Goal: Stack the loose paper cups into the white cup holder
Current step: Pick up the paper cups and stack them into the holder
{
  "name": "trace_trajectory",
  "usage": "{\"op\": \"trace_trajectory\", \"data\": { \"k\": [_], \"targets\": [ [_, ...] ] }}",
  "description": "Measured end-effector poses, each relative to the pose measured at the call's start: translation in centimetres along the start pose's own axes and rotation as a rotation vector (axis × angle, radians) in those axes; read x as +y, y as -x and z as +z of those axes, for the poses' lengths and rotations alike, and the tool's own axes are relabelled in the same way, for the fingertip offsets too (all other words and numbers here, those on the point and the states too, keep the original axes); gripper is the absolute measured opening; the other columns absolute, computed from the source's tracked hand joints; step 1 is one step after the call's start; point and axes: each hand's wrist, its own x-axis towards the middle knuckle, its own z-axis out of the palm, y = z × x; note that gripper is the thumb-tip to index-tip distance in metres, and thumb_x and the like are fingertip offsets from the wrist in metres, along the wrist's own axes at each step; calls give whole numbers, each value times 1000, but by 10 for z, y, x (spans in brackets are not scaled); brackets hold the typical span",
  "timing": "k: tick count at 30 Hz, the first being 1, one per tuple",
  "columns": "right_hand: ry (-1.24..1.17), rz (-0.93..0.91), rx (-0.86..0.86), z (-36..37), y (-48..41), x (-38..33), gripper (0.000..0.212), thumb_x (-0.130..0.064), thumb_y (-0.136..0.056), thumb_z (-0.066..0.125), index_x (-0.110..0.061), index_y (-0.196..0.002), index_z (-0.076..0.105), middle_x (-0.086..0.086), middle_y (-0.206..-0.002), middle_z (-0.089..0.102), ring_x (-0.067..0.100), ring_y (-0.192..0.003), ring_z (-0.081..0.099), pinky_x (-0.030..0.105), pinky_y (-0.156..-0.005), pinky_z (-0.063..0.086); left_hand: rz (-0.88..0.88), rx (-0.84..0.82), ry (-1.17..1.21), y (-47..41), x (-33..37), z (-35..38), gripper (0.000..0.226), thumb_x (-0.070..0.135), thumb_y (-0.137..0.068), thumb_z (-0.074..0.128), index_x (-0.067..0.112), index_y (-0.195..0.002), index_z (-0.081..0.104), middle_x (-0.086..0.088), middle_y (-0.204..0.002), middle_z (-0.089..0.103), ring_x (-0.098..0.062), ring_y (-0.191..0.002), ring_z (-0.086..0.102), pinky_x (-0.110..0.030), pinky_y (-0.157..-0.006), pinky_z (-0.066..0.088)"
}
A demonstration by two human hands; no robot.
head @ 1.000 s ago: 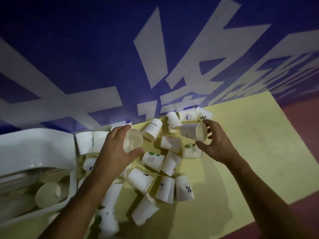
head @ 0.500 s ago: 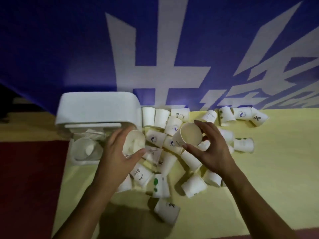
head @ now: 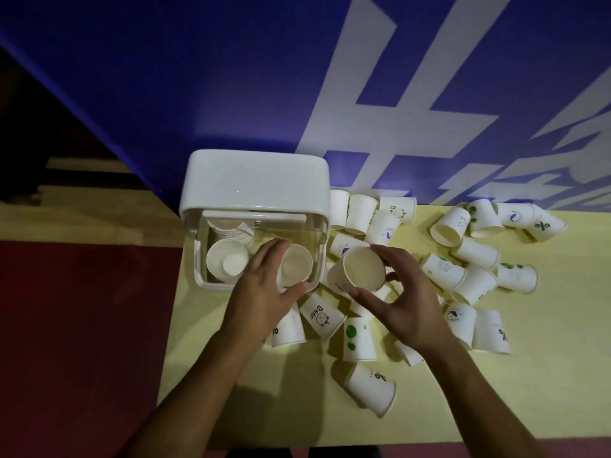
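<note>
My left hand point(head: 261, 295) grips a paper cup point(head: 296, 266) by the rim, thumb on the near side and fingers curled over the far side. It holds the cup mouth-up over the right side of the white cup holder point(head: 254, 186). My right hand point(head: 406, 305) holds a second cup point(head: 363, 269) just right of the holder, above the pile. Thumb and fingertips are spread round its rim, and its open mouth is tilted up toward me.

The holder stands at the left end of the yellow counter point(head: 496, 391) with its lid raised at the back. In its left side sits a nested stack point(head: 226, 259), mouth-up. The loose cups point(head: 358, 338) lie scattered to the right of the holder and under my hands, most on their sides. Some are plain and some are printed, one with "Bear" point(head: 319, 317). A blue banner point(head: 198, 77) with big white strokes rises behind.
</note>
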Motion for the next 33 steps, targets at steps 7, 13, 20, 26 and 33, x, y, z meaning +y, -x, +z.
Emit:
{"op": "trace_trajectory", "data": {
  "k": [7,13,20,26,33],
  "targets": [
    [55,78,18,-7,8,3,74,-61,-74,76,-28,-137,55,-17,-126,58,3,-113,55,20,-83,51,-42,-208,-182,-24,-20,28,79,50,-89,72,23,-154,37,7,-161,35,-19,-141,42,-34,-110,41],
    [51,87,34,-3,8,2,74,-59,-74,78,-26,-137,55,-17,-128,58,3,-112,56,20,-85,52,-89,-245,-220,-34,-33,40,86,51,-82,77,26,-153,37,7,-160,39,-22,-134,53,-39,-103,50],
    [-39,12,32,41,-11,-18,72,-50,-75,84,-26,-136,56,-16,-132,56,-5,-116,54,11,-91,47,-135,-252,-115,-23,-32,33,92,32,-87,78,27,-159,21,-4,-156,45,-29,-132,54,-44,-102,52],
    [-26,-48,-38,85,-26,-16,73,-43,-78,86,-19,-140,54,-9,-137,57,6,-124,54,23,-99,49,-216,-101,159,4,-22,16,69,-6,-96,53,18,-158,33,1,-158,42,-3,-140,36,-14,-110,28],
    [44,-19,-70,122,-33,6,73,-46,-78,83,-15,-139,56,-4,-136,60,12,-124,56,25,-101,48,-228,-48,193,-1,-23,19,45,24,-109,39,28,-154,40,2,-149,51,-12,-131,50,-19,-100,35]
  ]
}}
